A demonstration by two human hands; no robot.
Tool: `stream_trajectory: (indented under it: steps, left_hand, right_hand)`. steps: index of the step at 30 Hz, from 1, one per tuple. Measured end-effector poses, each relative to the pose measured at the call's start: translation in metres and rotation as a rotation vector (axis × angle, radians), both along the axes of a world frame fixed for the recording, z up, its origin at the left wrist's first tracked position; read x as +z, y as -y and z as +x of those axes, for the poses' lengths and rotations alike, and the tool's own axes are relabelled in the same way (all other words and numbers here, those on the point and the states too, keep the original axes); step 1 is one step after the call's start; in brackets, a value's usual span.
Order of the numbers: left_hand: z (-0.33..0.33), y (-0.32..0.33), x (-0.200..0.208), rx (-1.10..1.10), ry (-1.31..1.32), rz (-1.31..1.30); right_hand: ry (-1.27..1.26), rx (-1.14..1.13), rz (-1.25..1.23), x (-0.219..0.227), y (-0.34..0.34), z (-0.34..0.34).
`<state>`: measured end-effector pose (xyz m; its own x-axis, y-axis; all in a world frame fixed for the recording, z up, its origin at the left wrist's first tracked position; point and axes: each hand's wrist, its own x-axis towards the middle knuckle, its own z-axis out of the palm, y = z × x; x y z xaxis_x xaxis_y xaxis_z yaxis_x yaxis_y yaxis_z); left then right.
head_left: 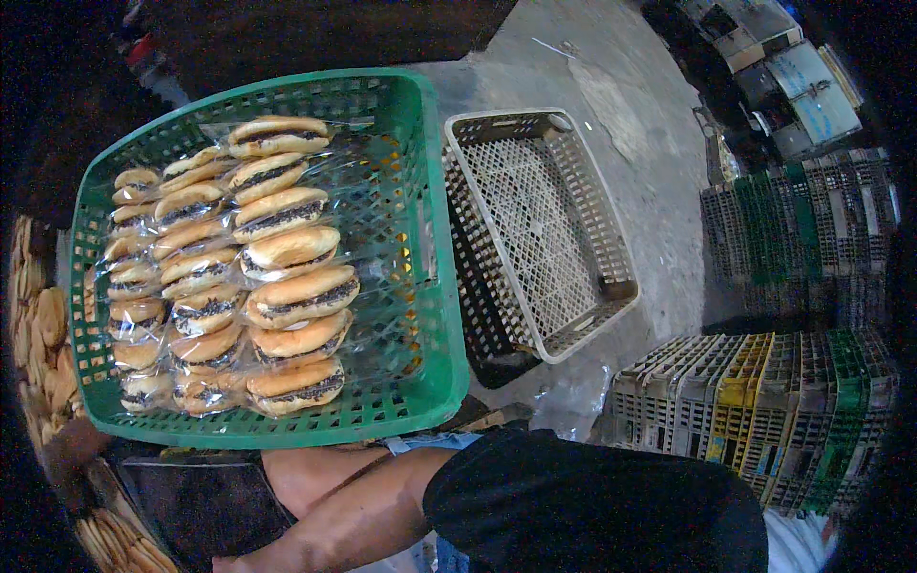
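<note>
A green plastic crate (444,353) holds several filled buns (301,296) in clear plastic wrapping. The buns lie in three columns on its left side, dark filling showing along their split edges. From the lower right comes my right arm, in a black sleeve, its bare forearm (349,511) reaching left below the crate. The right hand itself is cut off by the lower edge. At the crate's lower left corner is a dark brown shape (78,451), perhaps my left hand in shadow; no fingers can be made out.
Unwrapped buns (43,325) lie left of the green crate, with long bread pieces (119,542) below them. A grey crate (535,220) with nothing in it rests atop a dark one to the right. Stacked crates (755,401) and metal boxes (812,91) line the far right.
</note>
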<state>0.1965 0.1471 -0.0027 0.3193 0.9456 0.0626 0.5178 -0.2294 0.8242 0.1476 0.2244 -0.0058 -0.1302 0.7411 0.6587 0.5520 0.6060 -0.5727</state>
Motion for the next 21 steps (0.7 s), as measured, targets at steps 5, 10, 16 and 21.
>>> stream_trajectory:
  steps: [5, 10, 16, 21]
  left_hand:
    - [0.008, -0.003, -0.007, -0.005, -0.011, -0.020]
    - [0.014, -0.003, -0.007, -0.014, -0.023, -0.026]
    - [0.025, -0.004, -0.011, -0.038, -0.038, -0.039]
    - [0.028, -0.005, -0.012, -0.041, -0.038, -0.044]
  right_hand:
    - [0.036, -0.032, -0.113, 0.045, 0.045, 0.055]
    - [-0.081, -0.094, 0.122, 0.057, 0.085, 0.095]
    - [0.030, 0.015, -0.240, 0.068, 0.063, 0.095]
    - [-0.331, -0.423, 0.492, 0.051, 0.081, 0.096]
